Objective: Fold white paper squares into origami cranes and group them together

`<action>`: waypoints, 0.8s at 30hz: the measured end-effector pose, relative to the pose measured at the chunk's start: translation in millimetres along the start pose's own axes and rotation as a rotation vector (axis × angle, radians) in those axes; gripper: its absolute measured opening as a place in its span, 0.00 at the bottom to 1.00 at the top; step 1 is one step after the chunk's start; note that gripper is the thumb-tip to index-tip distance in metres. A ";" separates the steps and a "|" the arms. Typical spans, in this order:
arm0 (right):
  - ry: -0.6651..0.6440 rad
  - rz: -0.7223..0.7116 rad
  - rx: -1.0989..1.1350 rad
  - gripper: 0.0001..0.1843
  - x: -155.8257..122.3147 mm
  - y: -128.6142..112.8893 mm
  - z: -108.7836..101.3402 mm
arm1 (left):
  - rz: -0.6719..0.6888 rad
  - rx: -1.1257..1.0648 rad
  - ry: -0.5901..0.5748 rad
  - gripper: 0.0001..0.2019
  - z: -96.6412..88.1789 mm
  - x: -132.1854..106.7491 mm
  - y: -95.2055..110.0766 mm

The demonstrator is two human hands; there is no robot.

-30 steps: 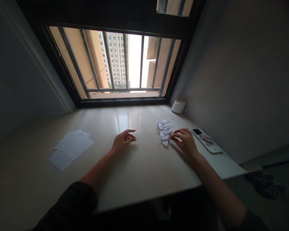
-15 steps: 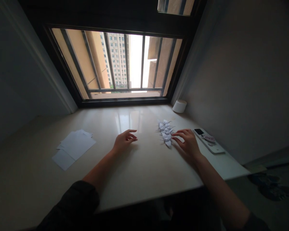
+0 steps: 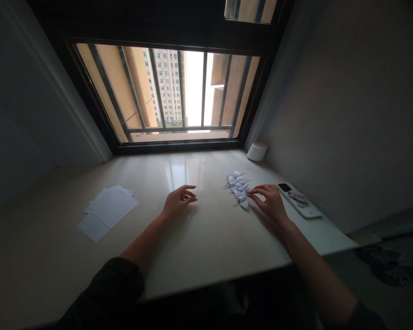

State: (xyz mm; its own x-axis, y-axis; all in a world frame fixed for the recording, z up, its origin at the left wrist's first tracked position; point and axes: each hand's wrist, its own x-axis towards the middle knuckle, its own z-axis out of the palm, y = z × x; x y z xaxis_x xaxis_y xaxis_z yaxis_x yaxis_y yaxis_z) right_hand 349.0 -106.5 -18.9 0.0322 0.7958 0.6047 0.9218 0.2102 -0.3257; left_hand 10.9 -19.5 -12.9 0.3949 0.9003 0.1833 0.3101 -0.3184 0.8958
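Several folded white paper cranes (image 3: 237, 182) stand bunched in a row on the pale tabletop (image 3: 199, 247), right of centre. My right hand (image 3: 271, 202) is at the right side of the nearest paper crane (image 3: 241, 200), thumb and fingertips pinched on its tip. To the left, my left hand (image 3: 177, 200) hovers just over or rests on the surface, fingers loosely curled and apart, holding nothing. It is some way from the cranes.
White paper sheets (image 3: 113, 208) lie overlapping on the left. Beyond my right hand is a phone (image 3: 309, 211) with a decorated grip, beside the wall. A white round object (image 3: 257, 152) stands in the back corner under the barred window (image 3: 179, 146). Shoes (image 3: 392, 268) are on the floor at right.
The nearest crane has shifted slightly right and turned, along with my right fingertips. My left hand stays nearly still.
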 end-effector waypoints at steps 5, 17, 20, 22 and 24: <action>-0.002 -0.002 -0.013 0.10 -0.2 1.2 1.2 | 0.000 -0.002 -0.012 0.23 0.3 0.0 0.1; -0.012 0.009 -0.046 0.11 -0.6 -2.6 -1.0 | 0.013 -0.011 0.004 0.22 1.9 0.1 -0.9; 0.001 0.020 -0.026 0.11 0.9 -3.9 -3.5 | 0.012 -0.005 0.005 0.22 1.1 0.0 -0.4; 0.037 0.025 -0.009 0.11 4.6 -9.3 -9.0 | 0.011 0.003 0.012 0.22 -0.1 -0.1 0.9; 0.105 0.034 0.008 0.11 12.2 -23.3 -17.9 | 0.013 0.014 0.029 0.22 -1.4 -0.2 2.3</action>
State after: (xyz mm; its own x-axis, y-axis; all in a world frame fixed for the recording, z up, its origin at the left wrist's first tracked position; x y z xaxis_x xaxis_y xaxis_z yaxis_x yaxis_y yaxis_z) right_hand 334.8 -111.9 9.1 0.1040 0.7384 0.6663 0.9162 0.1895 -0.3531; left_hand 10.3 -20.0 -10.3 0.3741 0.9041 0.2064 0.3172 -0.3339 0.8876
